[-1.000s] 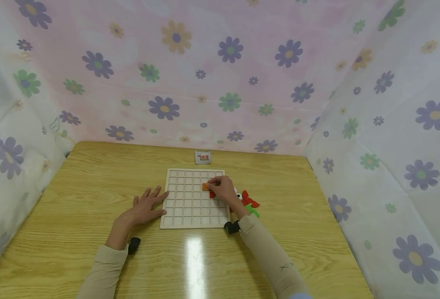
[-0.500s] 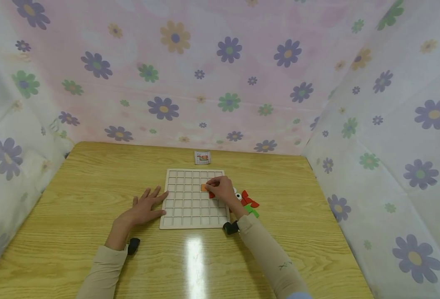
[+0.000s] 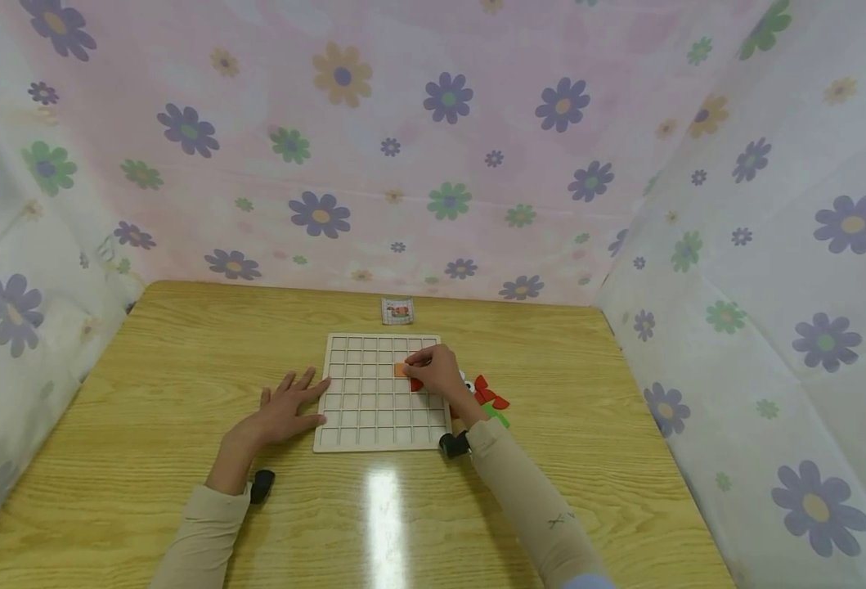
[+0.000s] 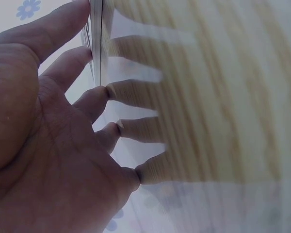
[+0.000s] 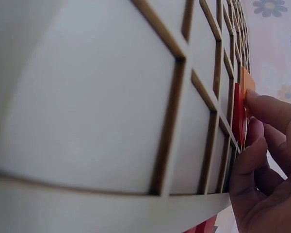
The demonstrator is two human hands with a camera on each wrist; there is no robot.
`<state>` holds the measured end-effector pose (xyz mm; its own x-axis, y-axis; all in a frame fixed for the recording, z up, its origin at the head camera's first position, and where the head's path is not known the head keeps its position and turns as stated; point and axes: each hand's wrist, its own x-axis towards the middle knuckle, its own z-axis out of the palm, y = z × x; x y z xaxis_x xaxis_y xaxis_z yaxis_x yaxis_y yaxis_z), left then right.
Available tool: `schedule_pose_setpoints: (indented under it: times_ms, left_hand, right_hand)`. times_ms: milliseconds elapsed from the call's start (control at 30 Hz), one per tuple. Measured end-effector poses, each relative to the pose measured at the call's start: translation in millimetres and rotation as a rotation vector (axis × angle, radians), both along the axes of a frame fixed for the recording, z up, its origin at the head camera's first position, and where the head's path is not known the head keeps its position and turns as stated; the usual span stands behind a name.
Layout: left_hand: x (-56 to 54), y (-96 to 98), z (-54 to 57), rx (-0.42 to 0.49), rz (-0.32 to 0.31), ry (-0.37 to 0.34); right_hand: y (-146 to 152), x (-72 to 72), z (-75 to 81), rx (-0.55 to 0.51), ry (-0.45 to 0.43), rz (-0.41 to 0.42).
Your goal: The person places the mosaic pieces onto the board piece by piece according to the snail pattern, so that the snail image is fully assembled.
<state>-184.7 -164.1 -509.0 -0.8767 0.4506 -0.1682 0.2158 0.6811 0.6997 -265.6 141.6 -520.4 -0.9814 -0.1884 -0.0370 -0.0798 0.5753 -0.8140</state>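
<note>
A pale wooden grid board lies on the table. Thumb and fingers of my right hand pinch an orange square tile over the board's upper right part. In the right wrist view the orange tile stands a little proud of the grid, and a red piece sits right beside it. My fingers partly cover that red piece in the head view. My left hand rests on the table with fingers spread, its index finger and thumb touching the board's left edge.
Loose red pieces, green pieces and a white eye piece lie right of the board, partly behind my right wrist. A small picture card lies beyond the board. Flowered cloth walls in the table's back and sides.
The orange tile has shifted slightly left and looks lighter than a second ago. My right hand has barely moved, and the left hand stays in place.
</note>
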Motion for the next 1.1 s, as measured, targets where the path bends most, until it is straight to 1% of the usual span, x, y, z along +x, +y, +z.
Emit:
schedule_pose_setpoints:
  times_ms: [133, 333, 433, 633, 767, 867, 967, 1100]
  left_hand:
    - [0.0, 0.4, 0.5, 0.005, -0.001, -0.003]
    - [0.5, 1.1, 1.7, 0.012, -0.002, -0.008]
    - [0.8, 0.8, 1.9, 0.009, -0.002, -0.007]
    - [1.0, -0.4, 0.1, -0.009, -0.001, 0.003]
    - [1.1, -0.4, 0.0, -0.017, -0.006, 0.005]
    - [1.4, 0.1, 0.2, -0.016, -0.007, 0.004]
    - [1.3, 0.3, 0.0, -0.019, -0.007, 0.007]
    - [0.9, -0.3, -0.5, -0.026, -0.008, 0.011]
  right_hand:
    - [0, 0.5, 2.4, -0.007, -0.011, -0.009]
    - [2, 0.4, 0.4, -0.015, -0.001, 0.007]
    - [1, 0.6, 1.0, -0.010, -0.009, 0.016]
    - [4, 1.4, 4.0, -0.005, -0.031, 0.069]
    - [10, 3.6, 5.6, -0.052, -0.036, 0.105]
    - [19, 6.1, 6.3, -0.098, -0.005, 0.103]
    - [31, 9.1, 8.6, -0.133, 0.049, 0.090]
    - [50, 15.7, 15.0, -0.137, 0.088, 0.077]
